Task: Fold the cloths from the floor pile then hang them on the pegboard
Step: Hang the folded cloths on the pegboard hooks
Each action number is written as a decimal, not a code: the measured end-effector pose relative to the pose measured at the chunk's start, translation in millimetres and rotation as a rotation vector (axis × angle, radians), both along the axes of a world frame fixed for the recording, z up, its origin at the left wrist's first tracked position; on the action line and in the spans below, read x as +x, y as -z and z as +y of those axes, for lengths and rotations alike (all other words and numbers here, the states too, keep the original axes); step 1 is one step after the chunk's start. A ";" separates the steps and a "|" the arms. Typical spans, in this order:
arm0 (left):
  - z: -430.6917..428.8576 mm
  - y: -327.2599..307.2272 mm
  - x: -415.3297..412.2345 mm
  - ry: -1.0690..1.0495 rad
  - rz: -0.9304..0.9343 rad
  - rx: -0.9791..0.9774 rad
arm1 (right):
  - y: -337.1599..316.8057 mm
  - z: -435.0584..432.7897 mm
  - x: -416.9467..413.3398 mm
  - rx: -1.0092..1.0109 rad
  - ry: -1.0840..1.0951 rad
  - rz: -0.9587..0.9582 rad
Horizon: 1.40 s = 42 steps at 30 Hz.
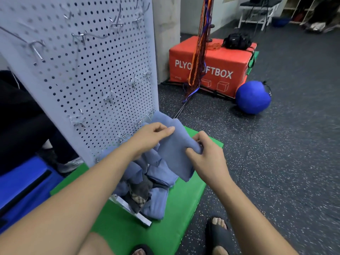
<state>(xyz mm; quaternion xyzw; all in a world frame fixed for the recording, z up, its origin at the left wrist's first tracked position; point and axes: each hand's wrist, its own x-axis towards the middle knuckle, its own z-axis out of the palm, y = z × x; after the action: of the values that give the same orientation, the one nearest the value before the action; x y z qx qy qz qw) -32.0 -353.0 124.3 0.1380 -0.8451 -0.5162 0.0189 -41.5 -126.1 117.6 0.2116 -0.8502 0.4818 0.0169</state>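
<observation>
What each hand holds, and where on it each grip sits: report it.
Both hold one blue cloth. The left hand pinches its upper left edge; the right hand grips its right edge, fingers curled round it.

**Cloth folds swallowed fingertips as pile lay half covered**

Fingertips of the right hand (207, 161) vanished into the blue cloth (174, 155), which, with the left hand (152, 134), covered much of the pile (156, 181) below. Beyond the hands, hanging cords (199, 52) blocked letters on the red box (220, 57). Left of the left hand, the pegboard (92, 70) ran off the top edge, its upper hooks (36, 50) blurred.
</observation>
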 end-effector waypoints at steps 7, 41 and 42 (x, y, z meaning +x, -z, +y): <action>-2.5 -26.4 20.4 0.108 0.067 0.466 | -8.3 -3.8 9.7 -0.037 -0.123 -0.026; -106.4 -124.1 178.2 -0.332 0.195 -0.249 | -104.7 -172.5 30.7 -0.114 -0.680 -0.213; -107.8 -120.4 179.5 -0.373 0.183 -0.328 | -102.2 -177.5 31.2 -0.096 -0.676 -0.199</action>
<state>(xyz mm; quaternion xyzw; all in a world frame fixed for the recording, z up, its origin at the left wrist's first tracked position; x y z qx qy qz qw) 147.5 -460.8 244.7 0.2395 -0.8721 -0.3704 0.2121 -10.2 -303.6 219.8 0.4317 -0.7062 0.5178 -0.2166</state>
